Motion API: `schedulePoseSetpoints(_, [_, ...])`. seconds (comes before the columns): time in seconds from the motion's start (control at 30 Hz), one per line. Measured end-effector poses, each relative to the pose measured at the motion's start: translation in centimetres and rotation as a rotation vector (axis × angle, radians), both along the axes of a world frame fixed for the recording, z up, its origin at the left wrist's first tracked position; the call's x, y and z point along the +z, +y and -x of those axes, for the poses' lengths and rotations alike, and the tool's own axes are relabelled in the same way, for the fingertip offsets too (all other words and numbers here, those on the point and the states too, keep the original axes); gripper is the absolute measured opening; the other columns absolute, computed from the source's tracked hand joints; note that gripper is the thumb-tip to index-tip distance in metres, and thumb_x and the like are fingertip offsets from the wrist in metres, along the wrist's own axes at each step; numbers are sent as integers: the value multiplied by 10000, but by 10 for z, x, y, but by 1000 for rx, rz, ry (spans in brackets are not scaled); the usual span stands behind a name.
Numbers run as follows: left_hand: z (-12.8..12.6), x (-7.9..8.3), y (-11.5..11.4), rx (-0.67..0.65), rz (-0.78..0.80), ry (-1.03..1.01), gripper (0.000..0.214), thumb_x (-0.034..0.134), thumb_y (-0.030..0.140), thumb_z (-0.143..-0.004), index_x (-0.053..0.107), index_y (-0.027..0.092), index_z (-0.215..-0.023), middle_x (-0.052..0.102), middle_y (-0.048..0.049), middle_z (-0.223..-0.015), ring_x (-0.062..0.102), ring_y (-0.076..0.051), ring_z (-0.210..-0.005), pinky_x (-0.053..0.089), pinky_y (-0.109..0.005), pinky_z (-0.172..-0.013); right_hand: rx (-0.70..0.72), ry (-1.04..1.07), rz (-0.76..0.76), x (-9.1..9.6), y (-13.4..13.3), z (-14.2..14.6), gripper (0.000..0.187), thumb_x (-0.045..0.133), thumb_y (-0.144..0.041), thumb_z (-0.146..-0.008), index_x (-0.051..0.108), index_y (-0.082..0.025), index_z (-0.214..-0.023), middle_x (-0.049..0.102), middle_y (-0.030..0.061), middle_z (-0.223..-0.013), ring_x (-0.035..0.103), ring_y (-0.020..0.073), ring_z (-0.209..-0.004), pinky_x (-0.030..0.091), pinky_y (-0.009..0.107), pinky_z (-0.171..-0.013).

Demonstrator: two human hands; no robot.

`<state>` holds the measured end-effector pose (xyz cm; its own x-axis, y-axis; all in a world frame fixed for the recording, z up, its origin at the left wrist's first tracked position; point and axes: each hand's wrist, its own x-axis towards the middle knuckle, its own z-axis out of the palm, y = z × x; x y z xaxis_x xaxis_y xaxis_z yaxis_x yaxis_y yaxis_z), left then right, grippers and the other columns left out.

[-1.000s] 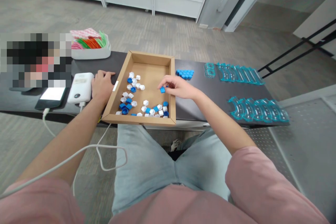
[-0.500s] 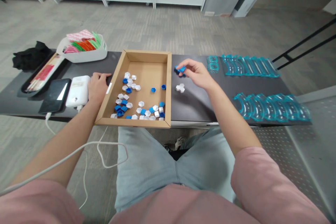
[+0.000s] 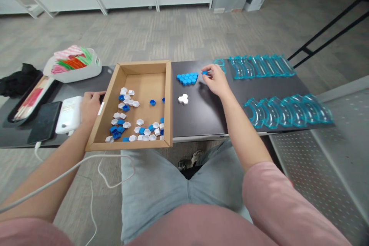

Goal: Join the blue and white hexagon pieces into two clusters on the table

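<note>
Between the thumb and fingertips of my right hand (image 3: pixel 215 78) is a small blue hexagonal piece (image 3: pixel 204 72), held just above the dark table. Left of it, a tight cluster of blue hexagonal pieces (image 3: pixel 187 78) lies on the table. Nearer to me sits a small group of white hexagonal pieces (image 3: pixel 183 99), edges together. My left hand (image 3: pixel 91 105) rests beside the left wall of the cardboard box (image 3: pixel 170 107), fingers partly stretched toward it and partly hidden. Inside the box, loose white pieces (image 3: pixel 140 122) and blue pieces (image 3: pixel 152 102) are scattered, mostly at the left and front.
Clear teal curved plastic parts (image 3: pixel 288 111) lie in two rows on the right of the table. On the left are a white power bank (image 3: pixel 69 115), a phone (image 3: pixel 44 122), a tray of sticks (image 3: pixel 31 98) and a white basket (image 3: pixel 77 73). A white cable (image 3: pixel 72 171) crosses my left forearm.
My right hand has moved right, away from the blue cluster, which now shows fully, and holds a blue piece. The view has shifted, so the table sits further left. My left hand stays beside the box.
</note>
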<state>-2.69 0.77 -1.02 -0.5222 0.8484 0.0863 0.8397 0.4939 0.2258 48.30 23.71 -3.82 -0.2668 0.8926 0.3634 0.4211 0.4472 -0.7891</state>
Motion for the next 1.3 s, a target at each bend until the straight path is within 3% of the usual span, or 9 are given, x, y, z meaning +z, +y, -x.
schedulePoseSetpoints(0.17, [-1,4,0,0,32,-8,728,522,431,-1039,714,130,-1673,637,-260,-1541,592,-458,-1549,466,-575,-1379,38,-190,-15,3,-9,3,190,789,-167,-834,690,-279,-951,788,88,-1079,733,329,-1055,637,521,-1080])
schedulePoseSetpoints(0.3, [-3,5,0,-4,18,-5,740,499,465,-1048,723,107,-1656,645,-269,-1519,604,-463,-1536,467,-572,-1378,18,-235,45,4,-13,7,246,788,-133,-790,635,-282,-912,772,60,-1007,722,296,-943,620,487,-1018])
schedulePoseSetpoints(0.47, [-4,5,-1,-4,40,3,752,489,503,-1074,712,123,-1683,639,-257,-1514,613,-457,-1532,483,-562,-1365,15,-171,94,2,-13,9,265,784,-153,-809,598,-285,-944,771,45,-1029,721,253,-886,623,445,-970])
schedulePoseSetpoints(0.63, [-1,2,-1,-12,14,-5,760,583,528,-1038,728,107,-1654,643,-272,-1511,613,-482,-1529,488,-606,-1368,26,-117,111,-2,-11,8,302,811,-171,-781,623,-279,-991,802,48,-1093,724,231,-876,638,425,-962])
schedulePoseSetpoints(0.77, [0,1,-1,-2,-14,-13,711,639,487,-1015,746,167,-1641,664,-238,-1472,618,-470,-1518,496,-615,-1365,39,-77,123,-4,-9,8,330,824,-215,-769,646,-282,-1039,817,46,-1094,723,229,-871,652,426,-947])
schedulePoseSetpoints(1.3, [-2,2,0,-6,49,18,762,446,532,-1113,702,123,-1703,615,-267,-1591,610,-458,-1554,483,-553,-1375,30,-43,159,-7,-7,9,394,844,-275,-759,673,-280,-1114,824,37,-1095,725,226,-865,659,430,-942])
